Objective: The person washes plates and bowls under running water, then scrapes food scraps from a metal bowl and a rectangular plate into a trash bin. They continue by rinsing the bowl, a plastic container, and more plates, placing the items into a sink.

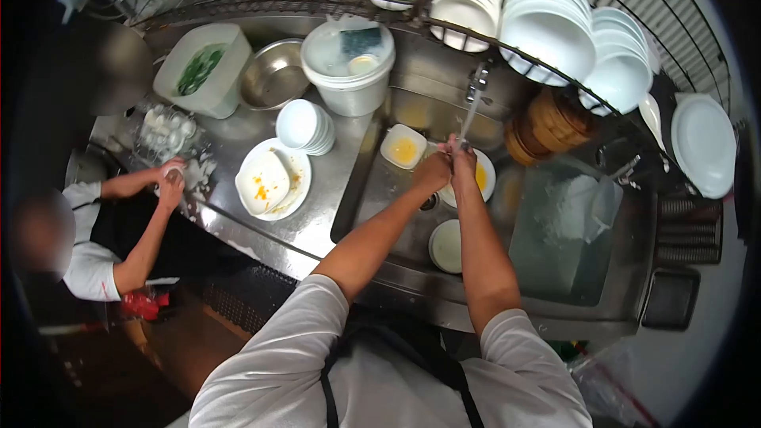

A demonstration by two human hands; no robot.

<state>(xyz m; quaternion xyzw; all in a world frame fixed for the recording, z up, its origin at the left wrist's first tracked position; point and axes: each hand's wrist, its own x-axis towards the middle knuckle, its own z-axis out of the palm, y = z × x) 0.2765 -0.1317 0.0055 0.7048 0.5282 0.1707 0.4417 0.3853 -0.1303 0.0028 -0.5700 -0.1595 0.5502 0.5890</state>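
Beneath the running tap (478, 83), my left hand (434, 171) and my right hand (462, 157) meet over the left sink basin (372, 206). Their fingers are closed and pressed together in the water stream; whatever they hold is small and mostly hidden. Below them lies a white plate (487, 182) with yellow residue, partly covered by my wrists. Just left of my hands sits a square white bowl (396, 150) with yellow liquid in it. Nearer to me, a round bowl (446, 246) of cloudy liquid stands in the basin.
The right basin (547, 269) holds water and a clear plastic container (590, 206). On the left counter are soiled plates (295, 200), stacked bowls (305, 127) and a white bucket (349, 95). A rack of bowls (547, 32) hangs overhead. A co-worker (95, 269) works at far left.
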